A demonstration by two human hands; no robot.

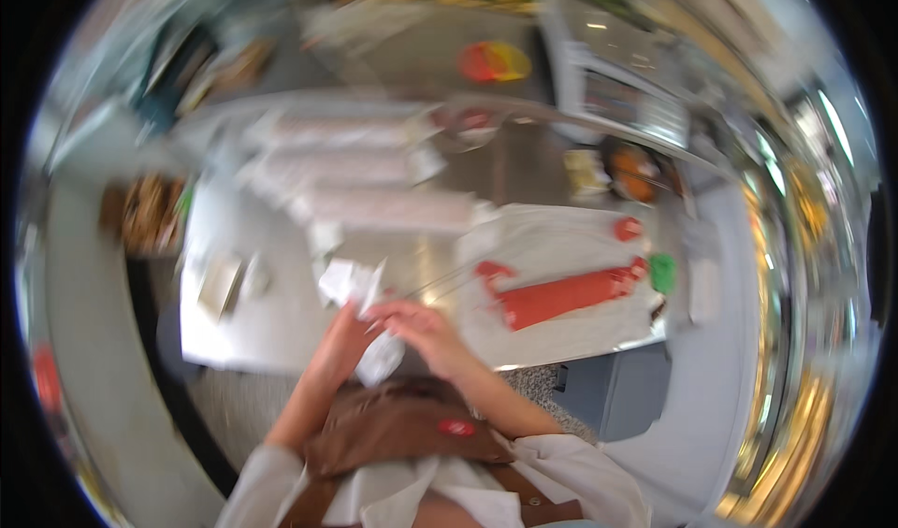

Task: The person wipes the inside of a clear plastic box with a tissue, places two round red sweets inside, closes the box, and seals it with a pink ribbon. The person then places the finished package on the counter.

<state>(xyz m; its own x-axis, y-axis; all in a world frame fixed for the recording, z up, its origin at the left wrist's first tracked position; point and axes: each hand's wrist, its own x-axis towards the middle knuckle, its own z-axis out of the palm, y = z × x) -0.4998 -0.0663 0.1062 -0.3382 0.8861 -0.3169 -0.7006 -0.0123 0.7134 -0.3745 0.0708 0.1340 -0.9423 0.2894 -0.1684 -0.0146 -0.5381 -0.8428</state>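
My left hand [351, 335] and my right hand [421, 328] meet at the fingertips over the front edge of a metal table [273, 331]. Crumpled white paper [349, 280] is at the left fingertips and seems pinched there; a white strip shows between the hands. The right fingers bend across towards the left, and blur hides whether they grip anything. Just below the hands, against my brown apron [407, 433], is a second crumpled white piece [381, 357]. Thin dark lines [445, 279] run from near the right hand towards a white sheet [561, 233].
On the sheet lie a long red slab [572, 295], smaller red pieces and a green object [661, 273]. Pale wrapped rolls [393, 207] lie behind. A small box [220, 286] stands left. Further back are a scale-like device [624, 100] and a red-yellow round item [493, 61].
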